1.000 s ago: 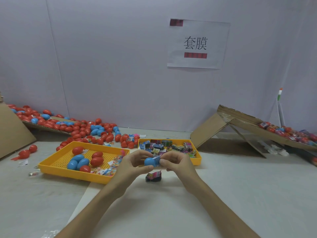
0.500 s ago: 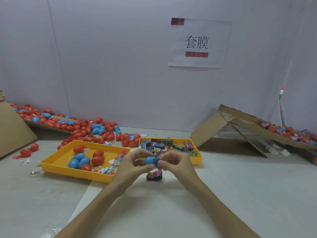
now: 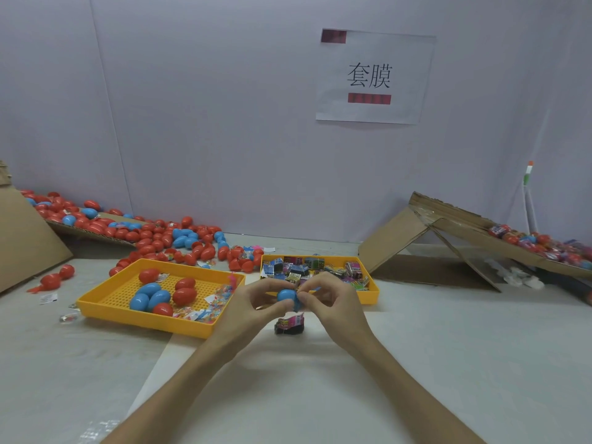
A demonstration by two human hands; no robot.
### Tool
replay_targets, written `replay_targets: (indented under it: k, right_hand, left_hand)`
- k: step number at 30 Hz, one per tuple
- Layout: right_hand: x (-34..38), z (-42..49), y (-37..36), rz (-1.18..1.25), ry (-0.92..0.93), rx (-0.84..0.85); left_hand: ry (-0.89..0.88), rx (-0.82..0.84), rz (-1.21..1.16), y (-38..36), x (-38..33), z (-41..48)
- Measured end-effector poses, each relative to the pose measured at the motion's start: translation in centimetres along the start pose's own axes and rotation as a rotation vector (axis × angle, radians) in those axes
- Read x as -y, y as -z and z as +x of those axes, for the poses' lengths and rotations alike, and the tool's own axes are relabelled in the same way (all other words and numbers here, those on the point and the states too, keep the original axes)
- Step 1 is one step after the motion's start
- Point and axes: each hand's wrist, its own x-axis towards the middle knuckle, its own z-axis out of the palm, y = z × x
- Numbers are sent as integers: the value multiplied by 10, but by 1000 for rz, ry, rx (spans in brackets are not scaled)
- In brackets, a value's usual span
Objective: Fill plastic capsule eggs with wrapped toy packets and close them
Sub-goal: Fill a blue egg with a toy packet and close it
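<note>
A blue capsule egg (image 3: 286, 296) is held above the table between both hands. My left hand (image 3: 253, 310) grips its left half with thumb and fingers. My right hand (image 3: 330, 302) pinches the egg's right end, where a bit of wrapper shows at the seam. Below the hands a wrapped toy packet (image 3: 289, 324) lies on the table. Behind them a yellow tray (image 3: 371, 294) holds several wrapped packets. A second yellow tray (image 3: 105, 307) on the left holds several blue and red eggs and some small wrappers.
A heap of red and blue eggs (image 3: 153, 235) spreads along the back left, partly on cardboard (image 3: 25, 241). A folded cardboard ramp (image 3: 448, 241) at the right carries several wrapped eggs (image 3: 544, 245). White table surface lies in front.
Both hands stay together on the blue egg, with the fingers shifting slightly on it. The view has tilted a little.
</note>
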Motion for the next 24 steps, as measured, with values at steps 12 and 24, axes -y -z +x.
replay_targets:
  k: [12,24]
  right_hand:
    - [2,-5,-7,-114,154,-36]
    - [2,-6,-10,-138,202,5]
  left_hand:
    - [-8,-40,53,0,-2,0]
    - [41,-28,-27,1,1,1]
